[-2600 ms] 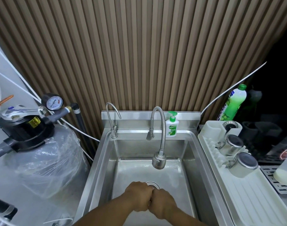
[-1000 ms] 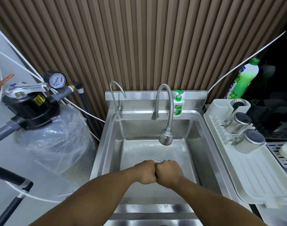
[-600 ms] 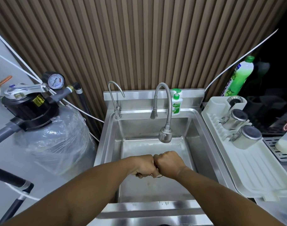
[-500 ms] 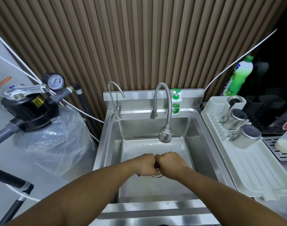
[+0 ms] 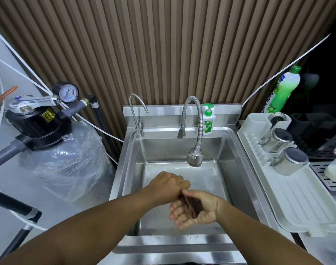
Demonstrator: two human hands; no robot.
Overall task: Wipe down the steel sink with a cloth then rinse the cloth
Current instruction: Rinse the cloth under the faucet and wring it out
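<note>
Over the steel sink (image 5: 239, 169) the left hand (image 5: 167, 185) has its grip closed on one end of the dark cloth (image 5: 192, 204). The rest lies across the right hand (image 5: 203, 211), palm open. I'd rinse it under the spray tap (image 5: 195, 159), squeezing firmly.

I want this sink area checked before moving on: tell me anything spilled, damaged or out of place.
Nothing looks damaged or spilled. Only small dark specks sit on the front ledge of the sink, so wiping there may be unfinished. The steel cups lie on their sides in the drying rack, apparently draining.
</note>
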